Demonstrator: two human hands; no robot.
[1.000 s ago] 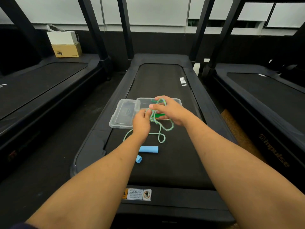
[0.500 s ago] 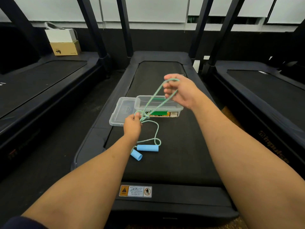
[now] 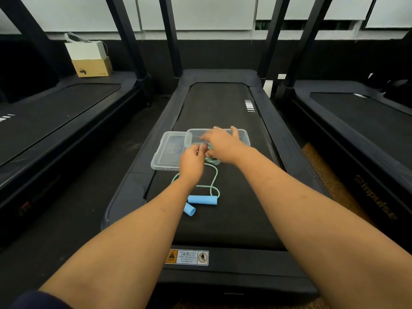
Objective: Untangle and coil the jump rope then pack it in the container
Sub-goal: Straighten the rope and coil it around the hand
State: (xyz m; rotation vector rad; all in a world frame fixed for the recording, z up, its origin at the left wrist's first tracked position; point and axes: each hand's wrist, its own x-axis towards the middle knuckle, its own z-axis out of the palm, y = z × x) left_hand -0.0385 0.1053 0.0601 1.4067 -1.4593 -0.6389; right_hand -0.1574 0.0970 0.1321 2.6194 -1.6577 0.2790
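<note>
Fingers (image 3: 195, 150): left hand (image 3: 191, 162) tight on jump rope (image 3: 202, 200), right hand (image 3: 223, 144) outspread above container (image 3: 245, 139), on treadmill belt (image 3: 223, 219) between neighbouring treadmills (image 3: 55, 112).

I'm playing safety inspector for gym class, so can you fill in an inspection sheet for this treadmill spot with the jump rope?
Surface: black treadmill belt, flat, everything lies on it.
Job's things: green jump rope loose, not coiled; two blue handles on the belt; clear container open, lid lying beside it.
Clutter: white box stacked on cardboard box, on the left treadmill.
Hands: left hand pinches the rope; right hand has fingers spread over the container.
Cables: nothing seen.
Surroundings: a treadmill on either side; warning sticker at the near end.
</note>
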